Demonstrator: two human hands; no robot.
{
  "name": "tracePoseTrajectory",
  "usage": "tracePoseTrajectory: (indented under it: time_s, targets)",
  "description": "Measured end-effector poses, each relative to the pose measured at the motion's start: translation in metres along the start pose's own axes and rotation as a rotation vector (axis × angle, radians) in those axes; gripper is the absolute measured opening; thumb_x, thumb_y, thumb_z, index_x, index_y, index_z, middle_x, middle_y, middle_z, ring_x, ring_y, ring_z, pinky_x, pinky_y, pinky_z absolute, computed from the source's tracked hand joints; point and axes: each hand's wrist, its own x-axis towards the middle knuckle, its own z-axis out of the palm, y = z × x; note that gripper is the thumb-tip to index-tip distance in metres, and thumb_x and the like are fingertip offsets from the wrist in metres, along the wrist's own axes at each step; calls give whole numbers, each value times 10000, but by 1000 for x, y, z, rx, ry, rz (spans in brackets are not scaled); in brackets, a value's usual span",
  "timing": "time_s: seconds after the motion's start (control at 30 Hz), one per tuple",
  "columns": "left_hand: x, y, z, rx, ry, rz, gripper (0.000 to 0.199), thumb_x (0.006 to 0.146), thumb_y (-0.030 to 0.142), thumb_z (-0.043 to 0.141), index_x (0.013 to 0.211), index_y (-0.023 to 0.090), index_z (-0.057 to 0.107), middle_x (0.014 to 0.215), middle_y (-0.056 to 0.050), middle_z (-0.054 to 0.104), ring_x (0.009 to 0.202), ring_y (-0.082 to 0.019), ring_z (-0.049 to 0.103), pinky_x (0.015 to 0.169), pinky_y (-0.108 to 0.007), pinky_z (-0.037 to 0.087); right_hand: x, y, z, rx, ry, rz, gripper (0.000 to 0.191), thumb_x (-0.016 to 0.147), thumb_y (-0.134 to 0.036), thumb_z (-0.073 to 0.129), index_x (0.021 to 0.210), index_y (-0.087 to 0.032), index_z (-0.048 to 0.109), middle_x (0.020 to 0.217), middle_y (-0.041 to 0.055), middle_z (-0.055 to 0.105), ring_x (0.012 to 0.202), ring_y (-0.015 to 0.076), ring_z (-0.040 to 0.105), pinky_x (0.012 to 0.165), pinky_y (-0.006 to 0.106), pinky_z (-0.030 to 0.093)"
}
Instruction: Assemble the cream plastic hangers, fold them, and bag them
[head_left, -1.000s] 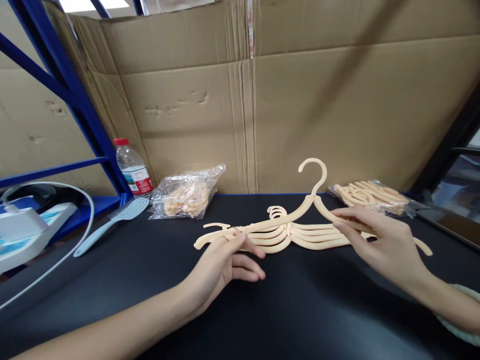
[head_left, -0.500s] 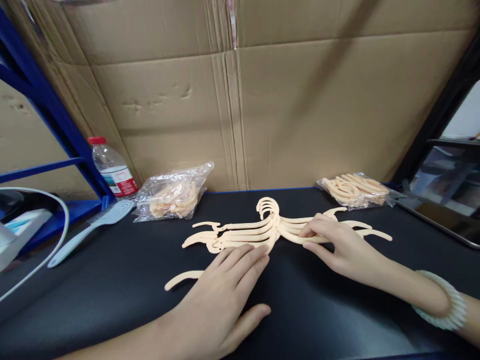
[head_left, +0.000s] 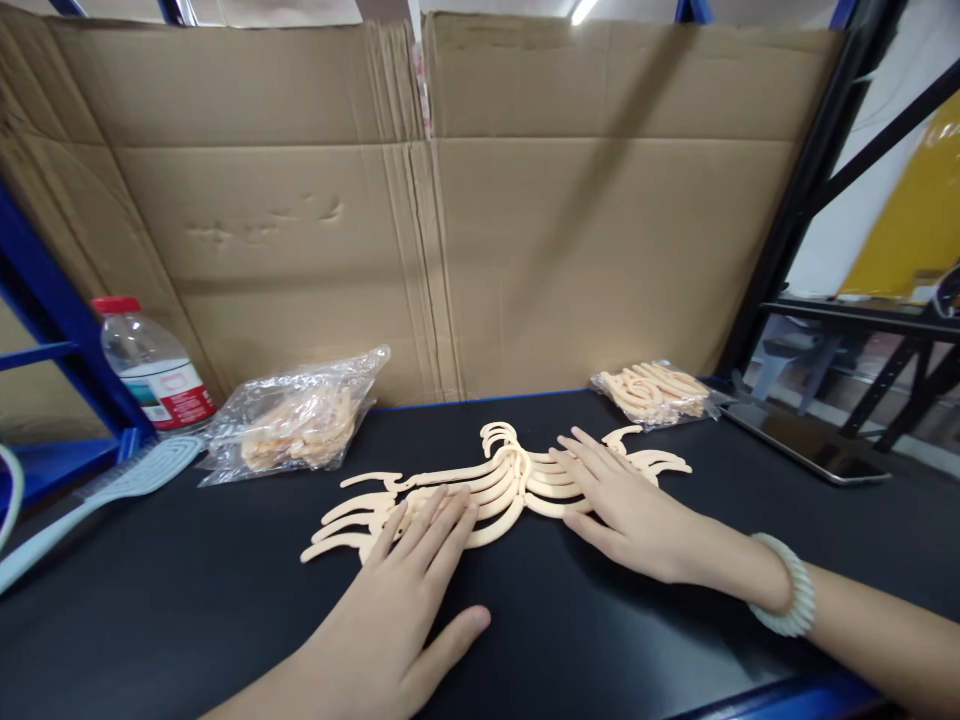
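Observation:
Several pale peach plastic hangers (head_left: 501, 490) lie overlapped on the black table (head_left: 525, 640), their hooks bunched together at the back. My left hand (head_left: 420, 590) rests flat over the left arms of the hangers, fingers spread and thumb apart. Across the right arms lies my right hand (head_left: 630, 505), its fingers stretched out, a pale coiled bracelet on the wrist. Neither hand is gripped round a hanger. Parts of the hangers are hidden under both hands.
At the left stand a bottle with a red cap (head_left: 157, 370) and a pale blue hairbrush (head_left: 142, 475). Clear bags of peach pieces lie at back left (head_left: 300, 425) and back right (head_left: 652, 392). A dark flat device (head_left: 806, 440) lies far right. Cardboard (head_left: 300, 220) stands behind.
The view has tilted up and shifted right. My right hand has gone from a pinch on a hanger arm to flat and spread. The lower left hanger end now lies closer to the others.

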Motion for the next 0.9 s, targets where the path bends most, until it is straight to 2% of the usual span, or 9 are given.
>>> tracePoseTrajectory:
  time_s: [0.07, 0.13, 0.27, 0.33, 0.6, 0.77, 0.9]
  targets:
    - [3, -6, 4, 19, -6, 33, 618, 951, 471, 375, 1495, 250, 182, 1530, -69, 296, 1391, -296, 297, 1109, -512, 278, 0, 3, 4, -29, -53, 42, 703, 940, -503, 326, 1463, -37, 262, 1529, 210, 225, 1427, 356, 119, 1125, 562, 206]
    - [6, -11, 8, 29, -4, 51, 624, 950, 464, 379, 1496, 240, 178, 1537, -77, 270, 1397, -303, 281, 1109, -511, 274, 2, 6, 8, -32, -80, 50, 746, 946, -556, 245, 1475, -29, 230, 1532, 211, 202, 1426, 346, 129, 1137, 541, 192]
    - [17, -23, 13, 9, -24, 39, 642, 943, 504, 364, 1495, 232, 182, 1535, -90, 261, 1411, -313, 238, 1114, -523, 252, 13, 12, 13, -43, -41, 51, 749, 944, -567, 230, 1468, -32, 260, 1515, 221, 236, 1410, 350, 197, 1131, 531, 218]
    - [25, -30, 11, -26, -106, 70, 655, 941, 524, 349, 1496, 224, 173, 1534, -102, 250, 1416, -319, 216, 1116, -531, 238, 22, 15, 15, -53, -40, 56, 755, 944, -564, 233, 1460, -15, 271, 1510, 230, 243, 1409, 349, 203, 1134, 518, 210]
    - [62, -45, 3, -66, -310, -65, 740, 923, 619, 218, 1494, 149, 187, 1550, -136, 147, 1437, -317, 102, 1133, -532, 148, 63, 34, 22, -61, -90, 96, 780, 934, -584, 196, 1473, -21, 231, 1530, 213, 208, 1422, 336, 166, 1132, 504, 174]
    - [73, -52, 5, -75, -323, -102, 766, 913, 638, 194, 1495, 140, 183, 1554, -143, 119, 1438, -320, 86, 1130, -547, 122, 78, 41, 23, -74, -97, 107, 773, 932, -569, 211, 1464, -10, 250, 1522, 224, 223, 1417, 355, 174, 1123, 519, 174]
    - [74, -53, 4, -98, -323, -106, 787, 905, 652, 194, 1494, 130, 185, 1555, -158, 110, 1434, -345, 80, 1118, -573, 123, 81, 43, 23, -82, -99, 105, 765, 927, -578, 209, 1463, -35, 268, 1524, 213, 226, 1420, 334, 179, 1122, 509, 181]
